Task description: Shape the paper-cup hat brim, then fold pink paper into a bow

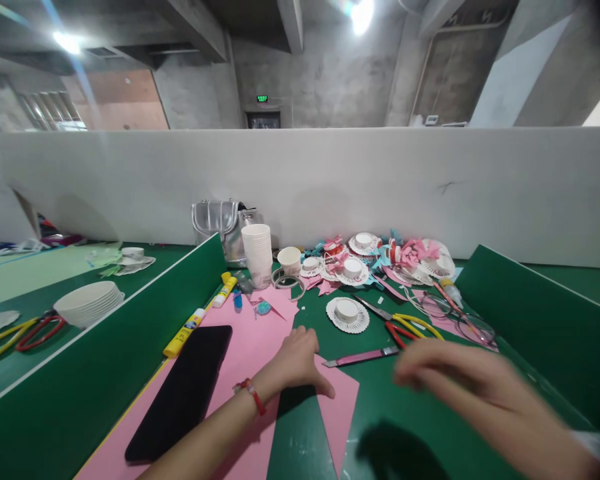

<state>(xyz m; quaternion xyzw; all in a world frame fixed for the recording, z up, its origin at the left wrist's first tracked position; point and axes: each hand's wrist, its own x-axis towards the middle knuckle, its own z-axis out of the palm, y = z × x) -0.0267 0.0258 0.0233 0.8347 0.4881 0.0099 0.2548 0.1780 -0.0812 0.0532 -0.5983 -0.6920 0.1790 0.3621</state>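
My left hand [297,360], a beaded red bracelet on its wrist, is palm down with the thumb spread from the fingers. Its thumb rests on or just over a cut piece of pink paper [341,420]; the underside of the hand is hidden. A large pink sheet [250,360] lies under the forearm. My right hand [485,393] is smeared by motion above the green table at the right, its fingers bent. Nearest to it are scissors [407,325] with red and yellow handles and a pink utility knife [363,357], blade pointing left.
A black phone [183,393] and glue sticks [185,333] lie along the left divider [105,373]. Farther back stand stacked paper cups [257,257] and a silver bag [217,223]. A white lacy paper disc [348,315] and heaped paper crafts [410,257] lie beyond the knife; eyeglasses [475,330] are at right.
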